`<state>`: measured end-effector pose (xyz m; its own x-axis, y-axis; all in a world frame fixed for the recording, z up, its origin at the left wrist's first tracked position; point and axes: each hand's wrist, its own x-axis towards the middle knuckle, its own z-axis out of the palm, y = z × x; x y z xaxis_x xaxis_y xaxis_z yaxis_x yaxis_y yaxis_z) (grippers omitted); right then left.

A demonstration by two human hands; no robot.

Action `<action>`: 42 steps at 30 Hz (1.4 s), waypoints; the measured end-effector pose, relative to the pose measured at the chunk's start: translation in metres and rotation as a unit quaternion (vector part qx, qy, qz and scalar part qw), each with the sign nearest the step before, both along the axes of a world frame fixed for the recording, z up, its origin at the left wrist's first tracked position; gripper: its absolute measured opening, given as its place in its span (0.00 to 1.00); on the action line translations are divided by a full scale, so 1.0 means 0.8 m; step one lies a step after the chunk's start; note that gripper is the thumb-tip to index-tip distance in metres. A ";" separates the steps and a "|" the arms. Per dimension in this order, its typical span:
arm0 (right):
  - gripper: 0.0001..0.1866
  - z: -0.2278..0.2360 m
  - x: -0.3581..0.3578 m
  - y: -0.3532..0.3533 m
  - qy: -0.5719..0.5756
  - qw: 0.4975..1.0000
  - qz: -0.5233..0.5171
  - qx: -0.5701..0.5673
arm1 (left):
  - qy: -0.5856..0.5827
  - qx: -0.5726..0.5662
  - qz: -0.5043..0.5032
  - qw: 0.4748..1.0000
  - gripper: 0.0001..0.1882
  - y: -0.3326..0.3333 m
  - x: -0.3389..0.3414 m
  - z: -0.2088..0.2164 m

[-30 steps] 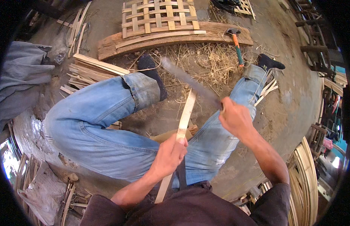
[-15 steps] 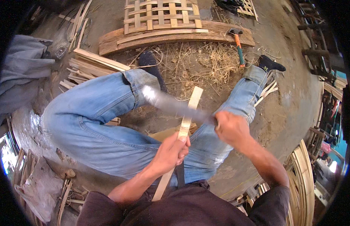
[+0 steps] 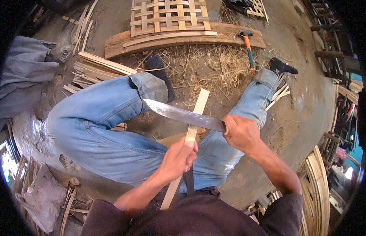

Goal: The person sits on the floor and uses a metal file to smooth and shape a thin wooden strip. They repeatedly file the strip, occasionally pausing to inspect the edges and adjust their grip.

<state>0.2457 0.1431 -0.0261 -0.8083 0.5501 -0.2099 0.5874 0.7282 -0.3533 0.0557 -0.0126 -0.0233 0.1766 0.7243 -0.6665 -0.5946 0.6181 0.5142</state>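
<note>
My left hand [image 3: 179,159] is closed around a pale, flat bamboo strip [image 3: 201,103], which slants up and away from my waist. In my right hand [image 3: 242,133] is the handle of a large knife [image 3: 173,113]. Its long, slightly stained blade points left and crosses over the strip just above my left fingers. Whether the edge bites into the strip, I cannot tell. Most of the handle is hidden by my right fingers. Below the blade, between my legs, a yellowish piece [image 3: 171,140] is partly covered.
Beyond my feet lies a thick wooden plank [image 3: 112,44] with a woven strip lattice [image 3: 169,17] on it. A hammer [image 3: 249,49] with an orange and green handle rests across the plank. Shavings [image 3: 226,65] litter the floor. Bundled strips [image 3: 100,65] lie left, more strips [image 3: 318,185] right.
The knife was blurred by motion and now shows sharply, its blade slightly lower across the strip. Both hands keep their grip and have barely shifted.
</note>
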 end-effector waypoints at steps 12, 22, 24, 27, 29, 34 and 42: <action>0.09 0.003 -0.011 0.024 -0.047 0.988 -0.146 -0.016 | 0.226 0.066 -0.056 0.970 0.15 0.001 0.004 0.003; 0.09 -0.016 -0.005 0.021 0.001 0.995 -0.096 -0.013 | 0.143 0.033 -0.047 0.988 0.15 0.002 0.004 0.002; 0.10 -0.032 -0.010 0.034 0.010 0.995 -0.092 0.026 | 0.152 0.037 0.014 0.988 0.14 0.009 -0.009 -0.006; 0.11 -0.054 -0.017 0.063 0.053 0.959 -0.278 0.011 | 0.201 0.103 0.173 0.959 0.14 0.053 -0.044 0.007; 0.11 -0.059 -0.022 0.039 0.181 0.848 -0.413 -0.279 | 0.232 0.168 0.280 0.916 0.14 0.097 -0.062 0.009; 0.14 -0.029 -0.074 -0.043 0.327 0.631 -0.416 -0.568 | 0.241 0.273 0.402 0.840 0.11 0.156 -0.059 0.001; 0.12 -0.110 -0.048 -0.005 0.250 0.669 -0.337 -0.614 | 0.222 0.361 0.426 0.799 0.28 0.177 -0.077 0.042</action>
<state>0.2073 0.1392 -0.1141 -0.6009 0.4871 -0.6338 0.2201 -0.6614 -0.7170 -0.0063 0.1288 0.0100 -0.7232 0.6801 0.1204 -0.3005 -0.4668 0.8317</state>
